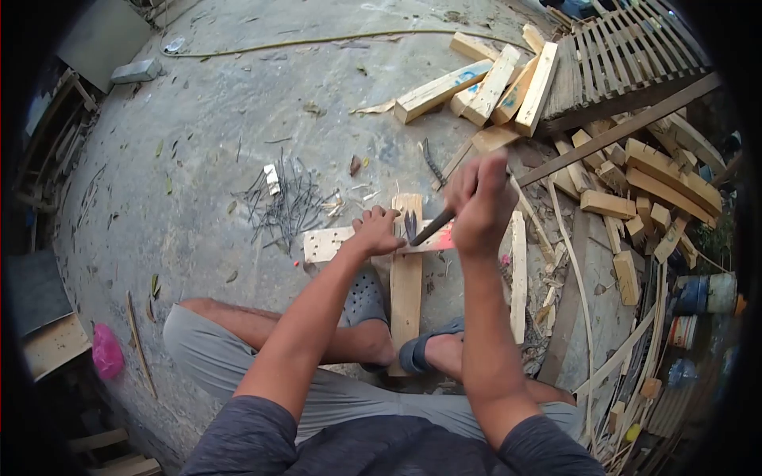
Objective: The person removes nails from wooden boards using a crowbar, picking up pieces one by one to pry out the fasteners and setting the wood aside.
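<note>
My right hand (480, 202) is wrapped round the shaft of a dark pry bar (432, 228), raised above the wood and slanting down to the left. Its forked claw end lies over the spot where two pieces of wood cross. Fingers apart, my left hand (375, 232) rests on the crosswise board (324, 244), its thumb close beside the claw. That board is pale, dotted with small dark holes, and has a pink-red patch at its right. Under it runs a longer plank (406, 289) pointing towards me, between my grey clogs (365, 295). Whatever sits right beneath the claw is hidden.
A loose heap of thin dark nails (284, 208) lies left of the boards. Stacked wooden beams (500, 83) are at the back right, with a pile of offcuts (635, 190) at the right. A hose (317, 38) crosses the concrete floor; a pink bag (107, 351) lies left.
</note>
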